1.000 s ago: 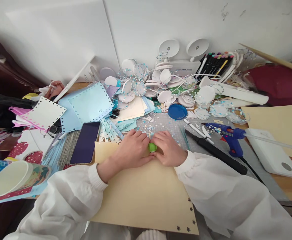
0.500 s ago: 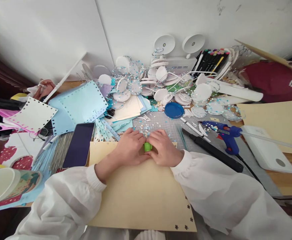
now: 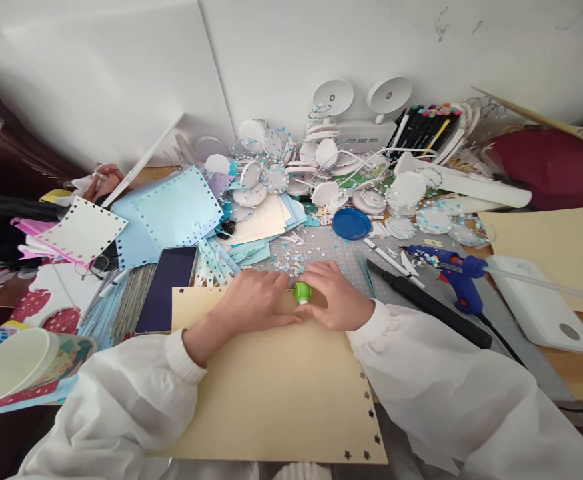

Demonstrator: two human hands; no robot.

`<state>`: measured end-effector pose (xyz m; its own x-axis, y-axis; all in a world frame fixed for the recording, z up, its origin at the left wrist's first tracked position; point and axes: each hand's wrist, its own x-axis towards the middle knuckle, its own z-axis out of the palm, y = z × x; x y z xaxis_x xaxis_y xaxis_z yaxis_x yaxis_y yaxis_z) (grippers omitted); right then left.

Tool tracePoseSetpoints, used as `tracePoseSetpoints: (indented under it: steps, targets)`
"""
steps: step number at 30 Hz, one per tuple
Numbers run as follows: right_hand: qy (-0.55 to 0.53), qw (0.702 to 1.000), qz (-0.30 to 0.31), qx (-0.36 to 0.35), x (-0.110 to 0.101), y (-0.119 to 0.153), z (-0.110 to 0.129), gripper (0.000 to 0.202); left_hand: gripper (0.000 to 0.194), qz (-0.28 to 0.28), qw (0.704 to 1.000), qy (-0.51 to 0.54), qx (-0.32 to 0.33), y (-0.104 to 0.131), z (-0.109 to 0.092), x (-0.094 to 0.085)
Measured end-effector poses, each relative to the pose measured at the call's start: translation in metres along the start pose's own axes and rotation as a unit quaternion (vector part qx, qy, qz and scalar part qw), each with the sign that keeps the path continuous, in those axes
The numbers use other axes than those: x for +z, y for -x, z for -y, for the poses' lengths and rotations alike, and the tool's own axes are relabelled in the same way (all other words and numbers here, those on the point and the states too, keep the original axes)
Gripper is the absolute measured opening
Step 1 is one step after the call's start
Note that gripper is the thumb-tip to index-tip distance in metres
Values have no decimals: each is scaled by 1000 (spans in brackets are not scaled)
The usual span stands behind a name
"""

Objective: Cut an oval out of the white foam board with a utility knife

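My right hand [image 3: 334, 297] grips a small green and white punch [image 3: 302, 292] at the far edge of a cream paper sheet [image 3: 281, 393]. Left of it, my left hand [image 3: 256, 298] holds that same far edge, fingers over the top and thumb along the near face. Flower-shaped holes run down the sheet's right edge, round its near right corner, and at its far left corner.
A phone [image 3: 166, 290] and a paper cup [image 3: 16, 367] lie at the left. Blue punched sheets [image 3: 176, 207] are behind. To the right are a black tool [image 3: 431, 303], a blue glue gun [image 3: 464, 277] and a blue lid [image 3: 351, 225].
The sheet has slid slightly left. My left hand has moved left, off the green punch, and the punch now sits a little further right in my right hand. The view has shifted slightly.
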<state>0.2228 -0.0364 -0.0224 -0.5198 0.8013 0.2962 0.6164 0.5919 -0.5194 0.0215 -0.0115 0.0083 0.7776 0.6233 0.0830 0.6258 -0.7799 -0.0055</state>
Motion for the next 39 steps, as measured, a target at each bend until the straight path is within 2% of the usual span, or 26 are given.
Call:
tracePoseSetpoints:
  steps: [8, 18, 22, 26, 31, 36, 39]
  targets:
    - [-5, 1000, 1, 11, 4, 1, 3, 24, 58, 3, 1000, -13, 3, 2, 2, 1]
    - [-24, 999, 34, 16, 5, -2, 3, 21, 51, -52, 998, -7, 29, -1, 1, 6]
    - [-13, 999, 28, 19, 4, -2, 6, 21, 49, -66, 997, -8, 36, -1, 1, 5]
    - [2, 1000, 7, 0, 3, -3, 8, 18, 50, -52, 997, 4, 49, -3, 0, 0]
    - [33, 999, -7, -12, 4, -2, 9, 18, 46, -4, 997, 15, 81, -10, -2, -4]
    - [32, 999, -14, -10, 7, -2, 7, 20, 50, 26, 997, 20, 76, -12, -2, -4]
    - [28, 999, -17, -6, 8, -2, 7, 19, 46, 31, 996, 43, 69, -13, -1, -4]
